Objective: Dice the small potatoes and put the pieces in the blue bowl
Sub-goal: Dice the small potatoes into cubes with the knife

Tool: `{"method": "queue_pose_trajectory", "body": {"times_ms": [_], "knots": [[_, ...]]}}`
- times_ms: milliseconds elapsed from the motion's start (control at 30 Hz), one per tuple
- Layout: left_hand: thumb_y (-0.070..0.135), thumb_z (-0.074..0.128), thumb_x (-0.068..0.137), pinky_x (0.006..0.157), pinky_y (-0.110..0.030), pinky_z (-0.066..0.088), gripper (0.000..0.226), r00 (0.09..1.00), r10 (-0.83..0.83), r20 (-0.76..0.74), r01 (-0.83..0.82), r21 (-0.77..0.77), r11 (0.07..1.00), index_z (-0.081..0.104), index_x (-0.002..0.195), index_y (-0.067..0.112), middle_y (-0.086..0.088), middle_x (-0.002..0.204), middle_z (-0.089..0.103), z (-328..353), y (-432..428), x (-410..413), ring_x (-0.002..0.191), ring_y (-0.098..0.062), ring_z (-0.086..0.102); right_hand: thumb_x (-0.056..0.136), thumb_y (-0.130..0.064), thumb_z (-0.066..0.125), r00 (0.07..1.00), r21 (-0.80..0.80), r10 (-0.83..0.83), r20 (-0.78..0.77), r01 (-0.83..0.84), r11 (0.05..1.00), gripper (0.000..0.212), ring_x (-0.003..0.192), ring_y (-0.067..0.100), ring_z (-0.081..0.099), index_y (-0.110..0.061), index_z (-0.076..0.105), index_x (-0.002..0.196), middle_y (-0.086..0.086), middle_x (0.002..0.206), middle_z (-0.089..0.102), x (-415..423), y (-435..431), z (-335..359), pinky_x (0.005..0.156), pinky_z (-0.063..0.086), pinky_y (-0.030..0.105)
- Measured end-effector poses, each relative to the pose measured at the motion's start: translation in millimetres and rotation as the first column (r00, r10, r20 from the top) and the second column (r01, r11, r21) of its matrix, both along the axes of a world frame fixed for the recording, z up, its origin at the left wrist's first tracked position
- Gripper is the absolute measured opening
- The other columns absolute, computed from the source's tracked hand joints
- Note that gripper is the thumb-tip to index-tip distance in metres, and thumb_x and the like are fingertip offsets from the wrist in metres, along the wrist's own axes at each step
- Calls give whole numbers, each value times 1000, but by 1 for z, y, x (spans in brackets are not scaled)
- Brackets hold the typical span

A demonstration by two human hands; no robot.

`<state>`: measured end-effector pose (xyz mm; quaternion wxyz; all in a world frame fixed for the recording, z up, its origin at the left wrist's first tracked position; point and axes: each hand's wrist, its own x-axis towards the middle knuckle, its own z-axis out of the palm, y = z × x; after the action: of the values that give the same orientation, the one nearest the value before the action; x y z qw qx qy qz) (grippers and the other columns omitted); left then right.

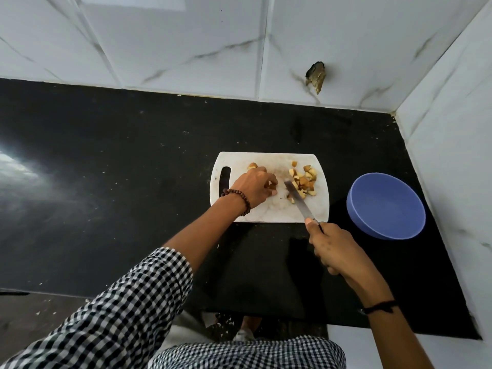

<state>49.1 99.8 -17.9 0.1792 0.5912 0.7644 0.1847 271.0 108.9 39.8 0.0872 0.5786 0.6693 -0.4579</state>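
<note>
A white cutting board [269, 211] lies on the black counter. A heap of diced potato pieces [303, 181] sits on its right half. One more potato piece [252, 165] lies beyond my left hand. My left hand [255, 186] rests on the board's middle with curled fingers pinching a small potato piece [271, 186]. My right hand [335, 247] grips a knife handle near the board's front edge. The knife blade [296, 199] points up-left, its tip beside the heap. The blue bowl [386, 205] stands empty to the right of the board.
White marble-look tiled walls close the back and the right side, forming a corner behind the bowl. A dark broken patch [315, 75] marks the back wall. The black counter [119, 169] stretches wide to the left. The counter's front edge runs just before my body.
</note>
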Motion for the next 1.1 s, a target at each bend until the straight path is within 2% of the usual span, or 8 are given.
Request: {"method": "queue_pose_trajectory", "body": {"times_ms": [167, 267, 333, 433, 500, 733, 867, 1100], "knots": [[25, 70, 85, 84, -31, 51, 23, 996, 87, 21, -87, 16, 996, 71, 105, 15, -3, 100, 60, -1, 2, 3, 99, -18, 55, 103, -58, 35, 1000, -9, -17, -26, 16, 1000, 48, 63, 13, 50, -17, 59, 104, 7, 84, 58, -9, 1, -5, 53, 40, 29], [23, 73, 82, 83, -27, 53, 19, 956, 239, 168, -243, 1, 970, 73, 99, 16, -1, 102, 60, 0, 1, 5, 88, -15, 62, 103, -59, 36, 997, -17, -39, -61, 38, 999, 48, 61, 13, 49, -17, 59, 104, 7, 85, 57, -14, 0, -7, 53, 39, 29], [21, 76, 78, 83, -25, 55, 18, 862, 364, 353, -380, -24, 925, 73, 95, 14, 1, 95, 68, 0, -2, 4, 86, -11, 66, 103, -59, 36, 995, -19, -59, -84, 58, 998, 47, 61, 12, 49, -18, 60, 102, 7, 83, 57, -16, 0, -9, 54, 39, 29], [11, 78, 76, 85, -29, 57, 14, 628, 451, 634, -475, -147, 868, 73, 88, 13, -2, 85, 74, 5, -8, 6, 84, -10, 70, 103, -59, 36, 991, -18, -86, -106, 84, 996, 47, 61, 12, 49, -18, 59, 102, 5, 81, 57, -20, -1, -12, 56, 40, 29], [13, 79, 76, 86, -31, 56, 12, 574, 458, 679, -483, -171, 859, 73, 86, 16, 2, 82, 75, 5, -11, 6, 85, -6, 70, 102, -60, 36, 986, -29, -105, -130, 102, 994, 47, 60, 12, 48, -19, 59, 102, 4, 79, 56, -23, -2, -15, 54, 39, 28], [13, 78, 77, 84, -21, 55, 15, 686, 383, 619, -460, -38, 887, 70, 89, 15, 4, 86, 73, -2, -20, 12, 84, -5, 68, 101, -61, 37, 976, 4, -99, -193, 102, 995, 47, 60, 12, 51, -19, 59, 98, 2, 77, 57, -31, -5, -27, 58, 41, 32], [16, 77, 78, 76, -7, 48, 23, 836, 315, 450, -394, 92, 914, 71, 100, 20, 7, 86, 72, -6, -24, 16, 80, -1, 65, 101, -61, 35, 980, 14, -85, -180, 89, 996, 48, 63, 11, 51, -20, 59, 99, 1, 80, 56, -36, -8, -36, 61, 41, 33], [16, 76, 80, 79, -15, 52, 14, 920, 265, 290, -330, 201, 922, 77, 94, 15, 3, 90, 72, -14, -28, 21, 80, -5, 64, 101, -63, 33, 982, 59, -61, -181, 73, 996, 48, 67, 13, 54, -22, 57, 94, 3, 85, 58, -39, -15, -46, 63, 44, 34]]}}
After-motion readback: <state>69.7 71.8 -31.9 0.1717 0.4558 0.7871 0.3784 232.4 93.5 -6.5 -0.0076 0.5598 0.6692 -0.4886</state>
